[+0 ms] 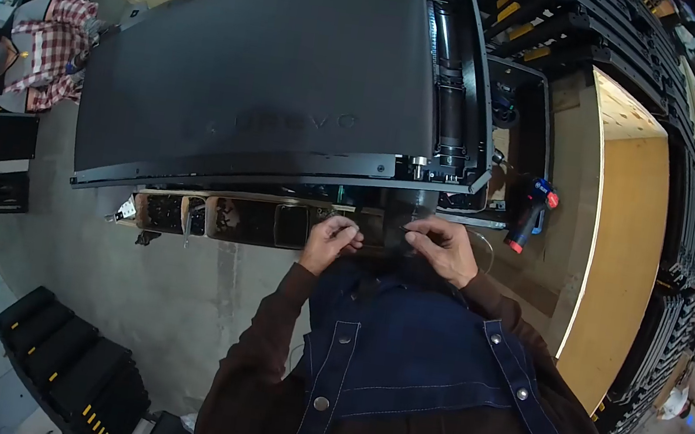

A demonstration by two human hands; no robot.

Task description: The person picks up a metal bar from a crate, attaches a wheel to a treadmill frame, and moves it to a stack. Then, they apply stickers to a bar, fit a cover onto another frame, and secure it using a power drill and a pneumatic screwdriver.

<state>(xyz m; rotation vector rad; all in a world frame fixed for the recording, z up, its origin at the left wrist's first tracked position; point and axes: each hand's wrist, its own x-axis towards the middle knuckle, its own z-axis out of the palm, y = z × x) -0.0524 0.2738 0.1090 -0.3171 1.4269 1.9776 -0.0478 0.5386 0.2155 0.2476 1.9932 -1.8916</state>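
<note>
Both hands are in front of my blue apron, just below the near edge of a large black treadmill deck. My left hand is closed, its fingers curled together above the end of a long narrow parts tray; what it holds, if anything, is too small to name. To its right, my right hand pinches with thumb and index finger near a dark cylindrical part; anything between the fingertips is too small to make out. The deck's right end shows an exposed roller.
A red-and-black power tool lies at the right beside a black bin. Further right stands a large wooden crate. Black parts are stacked at lower left. A person in a checked shirt is at far left.
</note>
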